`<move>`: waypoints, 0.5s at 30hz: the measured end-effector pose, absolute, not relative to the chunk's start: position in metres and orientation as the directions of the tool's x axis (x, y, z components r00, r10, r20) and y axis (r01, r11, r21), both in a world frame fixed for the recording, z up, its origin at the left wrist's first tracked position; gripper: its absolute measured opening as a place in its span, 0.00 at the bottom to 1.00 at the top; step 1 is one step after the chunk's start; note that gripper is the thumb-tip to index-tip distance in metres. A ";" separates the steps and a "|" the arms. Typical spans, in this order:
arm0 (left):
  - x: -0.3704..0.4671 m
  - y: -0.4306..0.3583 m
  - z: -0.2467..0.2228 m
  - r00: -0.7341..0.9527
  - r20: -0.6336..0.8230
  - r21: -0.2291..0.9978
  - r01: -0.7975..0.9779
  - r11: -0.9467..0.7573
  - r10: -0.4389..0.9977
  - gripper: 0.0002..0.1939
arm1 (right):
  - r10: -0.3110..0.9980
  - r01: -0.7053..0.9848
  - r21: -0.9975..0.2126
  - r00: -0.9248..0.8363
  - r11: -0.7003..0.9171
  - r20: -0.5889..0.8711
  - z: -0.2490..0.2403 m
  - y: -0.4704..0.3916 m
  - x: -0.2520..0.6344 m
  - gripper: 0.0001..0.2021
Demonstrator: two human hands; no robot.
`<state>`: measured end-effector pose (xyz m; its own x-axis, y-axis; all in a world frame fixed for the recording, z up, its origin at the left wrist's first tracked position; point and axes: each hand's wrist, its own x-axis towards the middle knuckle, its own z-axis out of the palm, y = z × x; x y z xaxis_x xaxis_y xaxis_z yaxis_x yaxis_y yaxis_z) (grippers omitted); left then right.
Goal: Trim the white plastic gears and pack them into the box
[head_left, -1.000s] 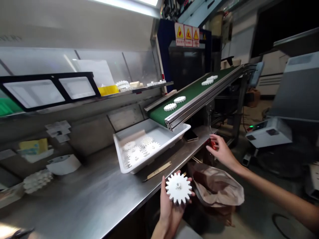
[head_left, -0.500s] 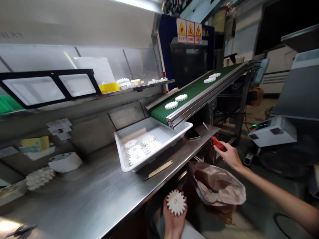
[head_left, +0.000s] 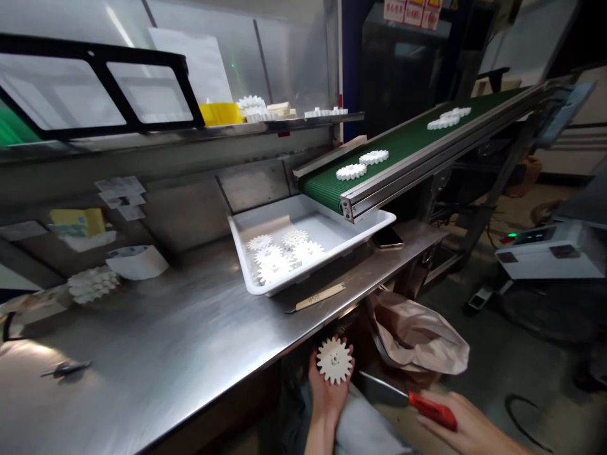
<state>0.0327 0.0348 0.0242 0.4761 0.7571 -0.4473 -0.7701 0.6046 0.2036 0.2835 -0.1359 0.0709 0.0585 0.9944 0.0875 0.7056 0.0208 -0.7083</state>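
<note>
A white toothed gear (head_left: 334, 361) rests in my left hand (head_left: 328, 398), whose fingers wrap round its edge below the front of the bench. My right hand (head_left: 462, 420) grips the red handle of a thin-bladed tool (head_left: 432, 409). The metal blade points left, its tip close to the gear's right side and apart from it. On the bench, a white tray (head_left: 253, 289) holds several white gears (head_left: 270, 256). Two more gears (head_left: 363, 164) lie near the lower end of the green conveyor belt (head_left: 398, 146), above the tray.
A wooden-handled knife (head_left: 320, 297) lies on the metal bench (head_left: 190, 341) before the tray. A dark phone (head_left: 387, 237) is right of the tray. An open paper-lined bag (head_left: 417, 335) stands beyond my right hand. Stacked gears (head_left: 93, 284) and a tape roll (head_left: 137, 262) are at left.
My right hand has come down and left with the red tool, from beside the bench to near the gear. The gear's face now shows a central hub. The view has shifted.
</note>
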 end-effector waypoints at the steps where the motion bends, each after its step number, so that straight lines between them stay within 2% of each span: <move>1: 0.034 0.034 0.026 0.464 -0.458 0.207 -0.773 0.599 0.758 0.22 | 0.999 0.704 -0.710 0.036 0.004 0.041 0.071 -0.134 0.280 0.15; 7: 0.043 0.035 0.035 0.376 -0.493 0.236 -0.810 0.536 0.785 0.20 | 0.987 0.740 -0.653 0.128 -0.163 -0.101 0.083 -0.115 0.275 0.20; 15: 0.047 0.030 0.040 0.348 -0.501 0.283 -0.799 0.530 0.792 0.21 | 0.984 0.758 -0.638 0.179 -0.134 0.006 0.080 -0.111 0.265 0.21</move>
